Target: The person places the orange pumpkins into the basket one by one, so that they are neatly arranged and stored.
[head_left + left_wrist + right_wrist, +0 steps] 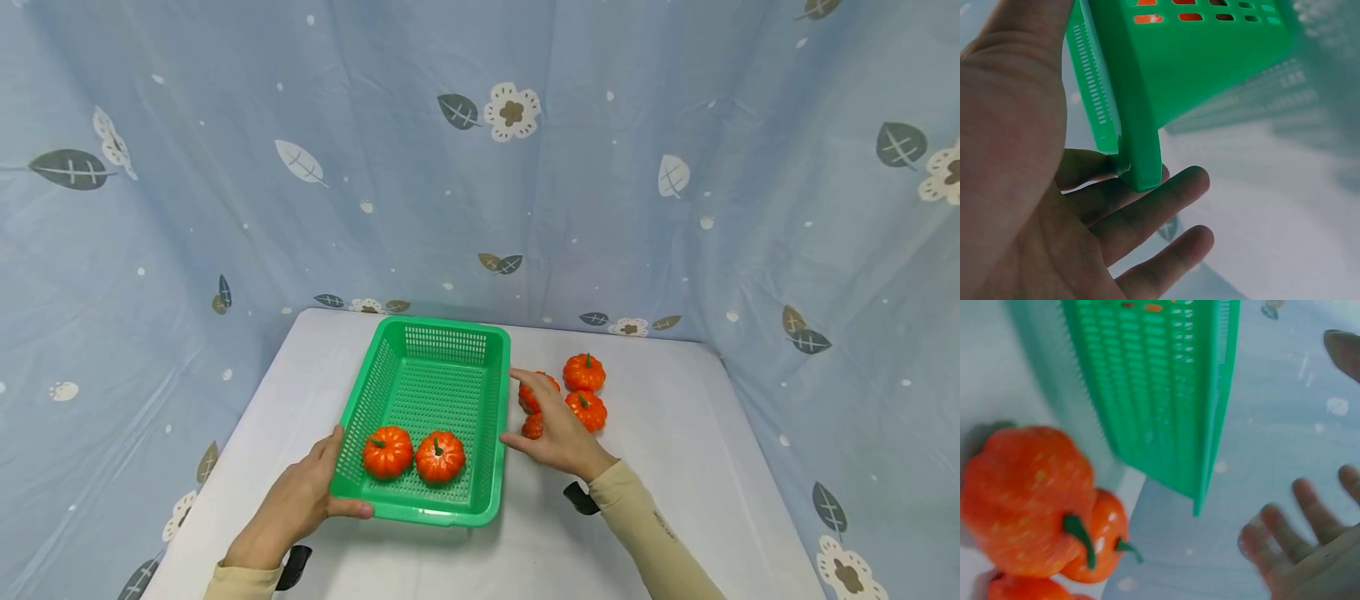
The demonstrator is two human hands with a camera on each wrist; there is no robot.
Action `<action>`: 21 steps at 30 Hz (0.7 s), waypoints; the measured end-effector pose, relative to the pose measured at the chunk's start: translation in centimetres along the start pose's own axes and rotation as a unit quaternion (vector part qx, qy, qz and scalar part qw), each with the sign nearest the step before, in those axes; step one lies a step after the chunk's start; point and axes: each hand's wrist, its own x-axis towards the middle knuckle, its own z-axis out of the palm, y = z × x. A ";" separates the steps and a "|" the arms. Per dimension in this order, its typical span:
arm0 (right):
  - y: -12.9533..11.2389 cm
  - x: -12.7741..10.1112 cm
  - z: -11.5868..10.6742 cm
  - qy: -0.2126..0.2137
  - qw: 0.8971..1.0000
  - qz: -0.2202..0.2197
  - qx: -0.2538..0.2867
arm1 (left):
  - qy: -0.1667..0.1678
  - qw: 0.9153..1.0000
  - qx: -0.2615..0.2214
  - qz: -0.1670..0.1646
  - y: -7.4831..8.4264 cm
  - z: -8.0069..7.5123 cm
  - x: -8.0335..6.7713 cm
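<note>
Closest to the lens, the left hand (296, 504) grips the near left corner of the green basket (491, 417), thumb along the rim and fingers (1147, 212) underneath. Two pumpkins (412, 454) sit inside, just right of that thumb. Steadying the basket this way looks wise while the right hand (558, 437), fingers spread and holding nothing, hovers over the loose pumpkins (585, 392) just beyond its fingertips, right of the basket.
</note>
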 end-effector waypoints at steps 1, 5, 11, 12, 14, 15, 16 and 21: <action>0.3 -0.2 -0.1 0.003 1.000 0.019 -0.004 | 0.000 1.000 0.000 0.000 0.0 0.0 0.0; 1.6 -1.4 -0.2 0.005 0.996 0.093 -0.008 | -0.002 1.000 -0.003 -0.005 0.0 0.1 0.0; 3.4 -3.3 0.1 -0.004 0.987 0.160 -0.002 | 0.001 1.000 -0.002 -0.006 0.0 0.1 0.0; 3.6 -3.6 0.2 -0.005 0.986 0.167 -0.004 | 0.001 1.000 -0.003 -0.006 0.0 0.1 0.0; 4.1 -4.0 0.3 -0.004 0.984 0.177 -0.010 | 0.000 1.000 -0.006 -0.006 0.1 0.1 0.0; 4.3 -4.3 0.3 -0.003 0.984 0.178 -0.012 | -0.001 1.000 -0.008 -0.006 0.1 0.1 0.0; 4.6 -4.4 0.4 -0.004 0.984 0.178 -0.016 | -0.002 1.000 -0.009 -0.006 0.1 0.1 0.0; 5.5 -5.2 0.8 0.002 0.986 0.166 -0.025 | -0.002 1.000 -0.006 -0.005 0.1 0.1 0.0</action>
